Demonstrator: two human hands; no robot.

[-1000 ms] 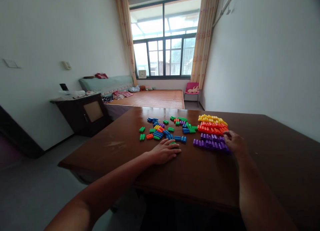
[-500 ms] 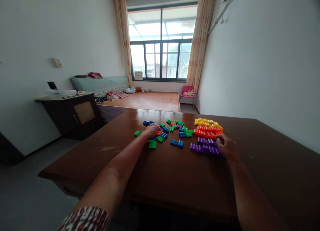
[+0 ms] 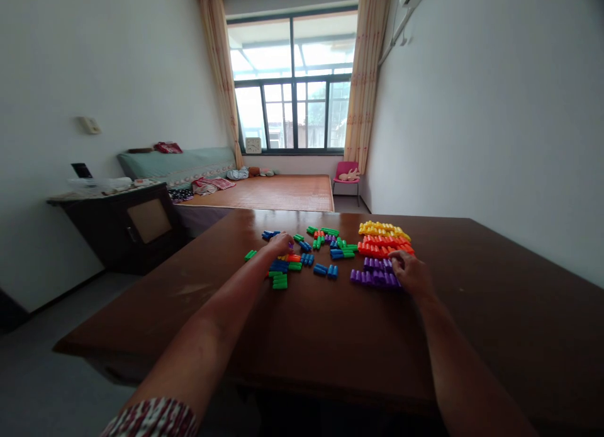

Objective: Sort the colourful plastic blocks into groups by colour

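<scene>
Small coloured plastic pieces lie on the brown table. My left hand [image 3: 282,242] is over the mixed pile at the left, its fingers closed around something purple that is mostly hidden. Near it are blue pieces [image 3: 307,259], an orange piece [image 3: 293,258] and green pieces [image 3: 280,281]. My right hand [image 3: 409,272] touches the right end of the purple rows [image 3: 375,278] with bent fingers; what they hold, if anything, is hidden. Behind the purple rows lie orange rows [image 3: 384,247], then yellow rows [image 3: 382,228].
The brown table [image 3: 340,336] fills the foreground. Beyond it stand a bed [image 3: 287,191] and a pink chair [image 3: 347,172] before the window. A dark cabinet [image 3: 146,220] is at the left.
The view has shifted slightly to the right. My right hand has moved left along the purple rows. Beside my left hand, an orange piece shows more fully.
</scene>
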